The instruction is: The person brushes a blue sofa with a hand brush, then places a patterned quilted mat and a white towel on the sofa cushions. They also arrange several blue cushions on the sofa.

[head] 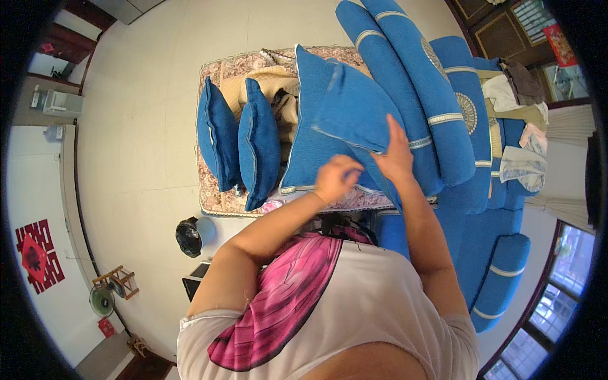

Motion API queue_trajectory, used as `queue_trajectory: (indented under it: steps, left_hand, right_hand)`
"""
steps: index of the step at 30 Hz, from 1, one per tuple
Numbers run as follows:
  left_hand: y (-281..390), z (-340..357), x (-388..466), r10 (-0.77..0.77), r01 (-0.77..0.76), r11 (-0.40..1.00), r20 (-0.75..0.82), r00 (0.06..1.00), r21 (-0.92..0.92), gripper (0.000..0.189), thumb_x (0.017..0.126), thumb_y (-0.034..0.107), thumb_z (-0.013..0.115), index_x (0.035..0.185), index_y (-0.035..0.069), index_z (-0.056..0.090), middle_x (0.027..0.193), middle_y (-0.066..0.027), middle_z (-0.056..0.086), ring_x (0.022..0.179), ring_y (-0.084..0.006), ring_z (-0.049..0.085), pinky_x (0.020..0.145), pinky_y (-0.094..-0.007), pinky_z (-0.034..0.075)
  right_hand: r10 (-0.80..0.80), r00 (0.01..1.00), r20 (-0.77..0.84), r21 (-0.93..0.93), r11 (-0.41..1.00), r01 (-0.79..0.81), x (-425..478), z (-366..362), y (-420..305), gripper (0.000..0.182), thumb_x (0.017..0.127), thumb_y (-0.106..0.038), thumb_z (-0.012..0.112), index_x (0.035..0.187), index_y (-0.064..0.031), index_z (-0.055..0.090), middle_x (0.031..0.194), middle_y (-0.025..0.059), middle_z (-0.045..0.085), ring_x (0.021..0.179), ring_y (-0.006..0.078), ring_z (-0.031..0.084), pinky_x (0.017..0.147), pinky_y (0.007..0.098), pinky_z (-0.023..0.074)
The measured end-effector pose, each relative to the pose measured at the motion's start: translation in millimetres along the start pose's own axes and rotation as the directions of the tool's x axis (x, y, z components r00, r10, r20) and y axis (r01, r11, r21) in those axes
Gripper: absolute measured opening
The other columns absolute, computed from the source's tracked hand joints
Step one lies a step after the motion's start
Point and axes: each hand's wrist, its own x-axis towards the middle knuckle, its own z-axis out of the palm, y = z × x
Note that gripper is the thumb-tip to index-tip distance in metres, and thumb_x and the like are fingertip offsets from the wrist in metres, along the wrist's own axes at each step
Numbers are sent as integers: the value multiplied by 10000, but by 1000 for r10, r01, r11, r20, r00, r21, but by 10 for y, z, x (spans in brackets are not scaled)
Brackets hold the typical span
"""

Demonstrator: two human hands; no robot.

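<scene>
A blue fabric cushion cover (356, 104) lies partly folded over a larger blue cushion or cover (308, 147) with pale piping. My right hand (396, 152) grips the folded cover at its near edge, with the thumb and fingers around the cloth. Just left of it is my left hand (338, 176), blurred, its fingers curled over the blue cloth; whether it pinches anything cannot be told. Two blue cushions (217, 137) stand on edge, side by side, at the left of the patterned tablecloth.
Long blue bolsters (434, 90) with pale bands lean at the table's right, beside a blue sofa (441, 228) with clothes (522, 166) on it. The floral tablecloth (209, 197) covers the table. A bin with a black bag (190, 237) stands near its front left corner.
</scene>
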Motion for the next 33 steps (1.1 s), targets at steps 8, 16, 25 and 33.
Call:
queue_trajectory:
  steps: [8,16,25,33]
  left_hand:
    - [-1841,-356,-349,-864,864,503,-13,503,-31,762,727,406,687,1287,-12,381,1237,-245,487,1116,-330,511,949,-370,406]
    - [-662,248,444,-619,649,758,235,749,-71,857,701,337,727,1359,-14,305,1188,-208,520,1075,-303,526,925,-350,412]
    - [-725,562,616,-436,589,243,455,776,-771,546,848,-7,498,1369,20,335,1159,-80,514,1073,-183,482,960,-281,356]
    - [-1152,593,807,-255,589,527,548,797,-612,341,855,-43,382,1150,-27,552,1011,-127,642,896,-183,604,840,-300,466]
  right_hand:
    - [323,870,-372,292,931,-220,154,-241,1164,628,792,-209,646,1294,32,357,1255,245,453,1159,377,440,975,400,342]
    - [39,900,-434,-17,999,-51,177,-96,657,760,739,-321,700,1285,61,336,1264,262,408,1178,401,379,987,453,299]
    - [207,957,-204,-276,926,-259,228,307,193,1253,508,-446,828,1386,10,60,1453,232,38,1347,396,76,985,690,106]
    - [175,959,-224,-409,876,-255,281,468,586,1234,493,-367,815,1386,4,50,1467,214,31,1362,369,58,989,684,97]
